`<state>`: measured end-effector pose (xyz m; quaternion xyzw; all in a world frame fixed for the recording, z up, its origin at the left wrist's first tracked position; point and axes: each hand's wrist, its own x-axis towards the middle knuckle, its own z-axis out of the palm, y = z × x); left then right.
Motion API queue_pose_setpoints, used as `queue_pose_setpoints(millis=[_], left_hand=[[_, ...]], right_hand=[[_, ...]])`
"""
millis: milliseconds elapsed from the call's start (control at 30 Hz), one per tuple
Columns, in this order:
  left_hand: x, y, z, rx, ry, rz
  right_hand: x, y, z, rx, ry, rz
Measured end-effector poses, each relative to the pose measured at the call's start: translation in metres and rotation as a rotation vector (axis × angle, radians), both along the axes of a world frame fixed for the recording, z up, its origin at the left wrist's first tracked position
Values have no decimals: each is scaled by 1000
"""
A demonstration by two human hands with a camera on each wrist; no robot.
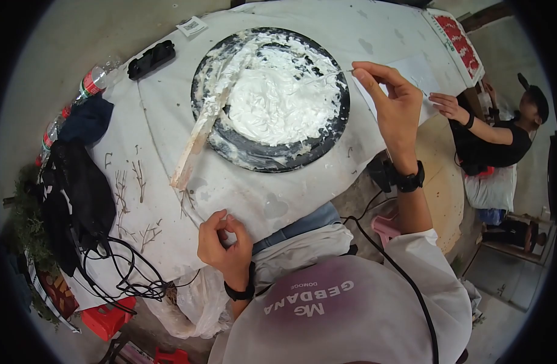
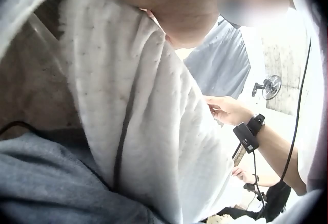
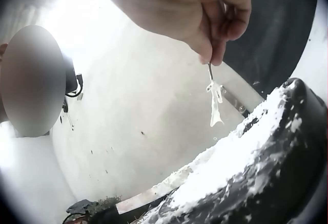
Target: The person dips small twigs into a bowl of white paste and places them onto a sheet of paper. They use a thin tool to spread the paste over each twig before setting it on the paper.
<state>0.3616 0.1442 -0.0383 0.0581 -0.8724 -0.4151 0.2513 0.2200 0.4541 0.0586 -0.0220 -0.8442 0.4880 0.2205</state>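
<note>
My right hand pinches a thin twig by its end between thumb and fingertips. White paste coats the twig's lower part, which hangs over the right side of a round black basin. Thick white paste fills the basin's middle and smears its rim. Across the basin's left rim lies a flat wooden stick, its upper part caked in paste. By the table's front edge, my left hand has loosely curled fingers and nothing visible in them. The left wrist view mainly shows the hanging cloth.
Several bare twigs lie on the white cloth to the left. Beyond them are a black bag, coiled cables, bottles and a black case. At right, another person works near a red-and-white box.
</note>
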Motion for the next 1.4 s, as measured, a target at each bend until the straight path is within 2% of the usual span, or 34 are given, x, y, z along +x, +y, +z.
queue_pose_setpoints(millis=[33, 133, 167, 267, 300, 400, 433, 533, 667, 833, 967, 1067, 1333, 1400], left_hand=[[-1, 0, 0, 1, 5, -7], [0, -1, 0, 2, 13, -4], [0, 0, 1, 11, 10, -2], [-2, 1, 2, 29, 6, -2], [-2, 1, 1, 35, 11, -9], [0, -1, 1, 38, 18, -19], [-1, -2, 2, 36, 12, -25], [-1, -1, 5, 36, 0, -38], [-2, -2, 5, 59, 9, -40], [-3, -2, 4, 55, 24, -57], [-1, -2, 4, 58, 10, -45], [-5, -3, 3, 49, 23, -58], [-1, -4, 3, 24, 15, -54], [-2, -3, 3, 23, 21, -51]], right_hand=[[-6, 1, 4, 4, 6, 7], [-27, -1, 18, 331, 154, 55], [-36, -6, 21, 329, 160, 66], [-61, -24, 26, 619, 339, 115], [-70, -30, 26, 620, 342, 120], [-90, -53, 21, 819, 582, 165], [-91, -61, 18, 817, 586, 165], [-88, -81, 7, 818, 492, 382], [-89, -82, 20, 827, 573, 280], [-79, -84, 7, 786, 441, 427], [-76, -79, 16, 726, 511, 276], [-70, -80, 10, 683, 415, 391], [-55, -75, 10, 587, 229, 390], [-55, -77, 14, 574, 269, 367]])
